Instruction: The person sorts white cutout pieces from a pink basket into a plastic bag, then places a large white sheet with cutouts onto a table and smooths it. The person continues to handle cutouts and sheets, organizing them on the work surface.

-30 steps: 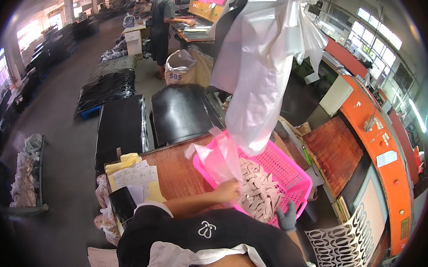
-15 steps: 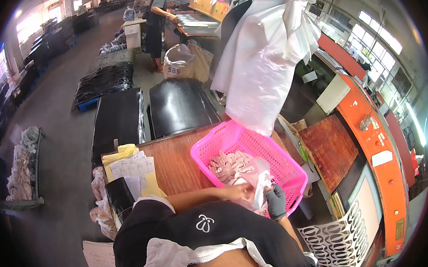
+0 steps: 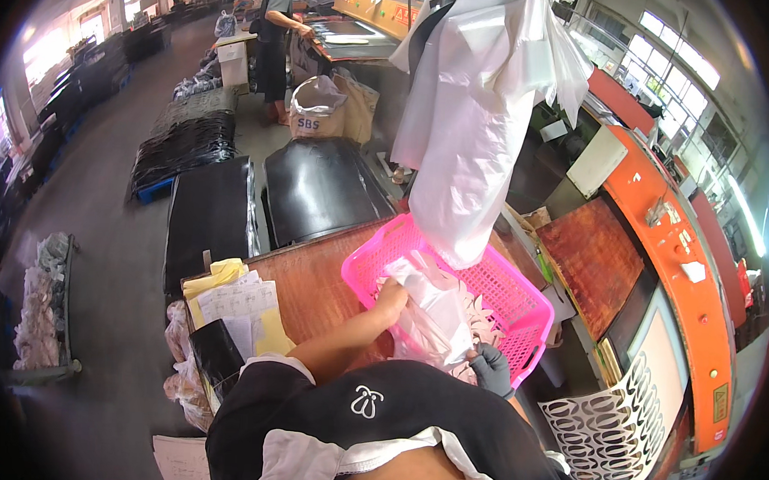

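A clear plastic bag (image 3: pixel 437 315) is spread between my two hands over the pink basket (image 3: pixel 526 308). My bare left hand (image 3: pixel 390 302) grips one edge of the bag at the basket's left side. Opposite it, my right hand (image 3: pixel 490 368), in a grey glove, pinches the bag's other edge near the basket's front right. Several pale pink cut pieces (image 3: pixel 485 323) lie in the basket, partly covered by the bag. The fingertips of my left hand are partly hidden.
Large clear plastic bags (image 3: pixel 466 132) hang down into the basket's far side. Papers (image 3: pixel 237 304) lie on the wooden table (image 3: pixel 317 301) at left. An orange machine (image 3: pixel 699 297) and a punched-out sheet (image 3: pixel 612 430) stand at right. A person (image 3: pixel 274 46) works farther back.
My left hand has moved left and away from me, out from beside the right. The bunched bag is now spread wide across the pieces. My right hand has shifted slightly.
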Tool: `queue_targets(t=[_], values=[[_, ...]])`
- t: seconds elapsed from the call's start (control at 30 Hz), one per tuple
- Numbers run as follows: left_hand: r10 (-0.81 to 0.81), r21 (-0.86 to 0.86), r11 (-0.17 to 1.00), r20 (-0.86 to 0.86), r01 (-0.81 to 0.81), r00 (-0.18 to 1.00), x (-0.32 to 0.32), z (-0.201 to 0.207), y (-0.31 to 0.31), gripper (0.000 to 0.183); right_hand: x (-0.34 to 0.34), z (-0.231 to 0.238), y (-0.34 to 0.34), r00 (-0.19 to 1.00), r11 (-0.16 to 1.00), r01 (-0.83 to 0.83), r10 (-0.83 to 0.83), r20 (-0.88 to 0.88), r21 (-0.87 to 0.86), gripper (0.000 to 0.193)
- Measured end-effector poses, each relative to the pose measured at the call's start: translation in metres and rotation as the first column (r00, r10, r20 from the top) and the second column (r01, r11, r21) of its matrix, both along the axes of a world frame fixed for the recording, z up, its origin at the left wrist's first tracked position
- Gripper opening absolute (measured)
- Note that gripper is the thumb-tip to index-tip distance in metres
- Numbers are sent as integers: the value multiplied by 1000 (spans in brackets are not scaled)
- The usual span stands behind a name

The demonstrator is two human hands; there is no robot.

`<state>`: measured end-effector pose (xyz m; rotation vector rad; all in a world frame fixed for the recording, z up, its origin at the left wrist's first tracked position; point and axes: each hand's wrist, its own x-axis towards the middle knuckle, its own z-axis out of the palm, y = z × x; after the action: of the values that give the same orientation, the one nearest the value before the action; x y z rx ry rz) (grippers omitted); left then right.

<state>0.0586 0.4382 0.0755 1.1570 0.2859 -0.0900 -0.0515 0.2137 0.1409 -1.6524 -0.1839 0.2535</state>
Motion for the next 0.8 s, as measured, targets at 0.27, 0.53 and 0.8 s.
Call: queue_targets(t=[0.27,0.53,0.8], values=[[-238,478,872,597,-102,766,-2,59,26,10,28,-12,-14,951,984,72,-19,310,-160,22],[-780,849,521,431,90,453,-32,119,-1,15,56,22,19,952,982,-176,153,265,63,68],[-752,834,540,417,114,512,-27,133,32,12,36,-5,27,938,939,-343,341,-66,-15,15]])
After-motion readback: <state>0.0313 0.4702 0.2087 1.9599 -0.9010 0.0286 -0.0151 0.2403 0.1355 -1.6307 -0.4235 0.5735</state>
